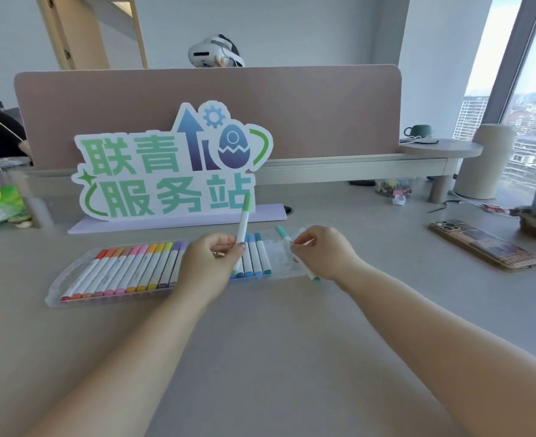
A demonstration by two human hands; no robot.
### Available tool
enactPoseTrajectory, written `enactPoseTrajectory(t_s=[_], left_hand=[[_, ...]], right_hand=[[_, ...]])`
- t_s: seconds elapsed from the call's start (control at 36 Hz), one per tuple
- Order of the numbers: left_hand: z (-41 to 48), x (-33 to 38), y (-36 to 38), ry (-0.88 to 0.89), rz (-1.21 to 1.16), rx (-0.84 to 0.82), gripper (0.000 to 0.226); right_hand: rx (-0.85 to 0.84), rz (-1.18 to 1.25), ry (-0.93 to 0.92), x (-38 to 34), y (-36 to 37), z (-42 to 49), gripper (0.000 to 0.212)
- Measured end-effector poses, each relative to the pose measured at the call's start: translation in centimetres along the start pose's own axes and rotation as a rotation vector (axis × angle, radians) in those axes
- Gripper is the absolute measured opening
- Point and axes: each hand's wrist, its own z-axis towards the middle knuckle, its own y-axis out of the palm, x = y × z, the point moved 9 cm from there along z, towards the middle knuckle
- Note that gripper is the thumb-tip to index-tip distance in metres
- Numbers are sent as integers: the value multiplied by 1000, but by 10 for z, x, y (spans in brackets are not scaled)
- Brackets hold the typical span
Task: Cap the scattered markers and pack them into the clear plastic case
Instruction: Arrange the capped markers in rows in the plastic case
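Grey worktop (260, 357); clear plastic case (55, 290) lies flat across its middle, row of capped markers (128, 269) filling the left end. Left hand (208, 266) pinches green marker (244, 219) upright above case. Right hand (326, 250) fingers curl round teal marker (283, 233), tilted over case's bare right end

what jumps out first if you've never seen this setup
The big sign with green characters stands centre back. In front of it lies the clear case, its markers running red to blue. Over it the left hand holds a green marker nearly upright, and the right hand pinches a teal marker.
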Motion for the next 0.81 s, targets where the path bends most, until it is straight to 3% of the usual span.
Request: enactPoseTrajectory(t_s=[0.25, 0.58, 0.81], left_hand=[[7, -21, 6, -51, -130, 18, 11], [8, -22, 8, -36, -112, 8, 6], [7, -19, 8, -13, -67, 1, 8]], right_hand=[[92, -271, -14, -18, 33, 30, 15], [193, -475, -196, -32, 42, 29, 27], [21, -731, -292, -40, 54, 19, 48]])
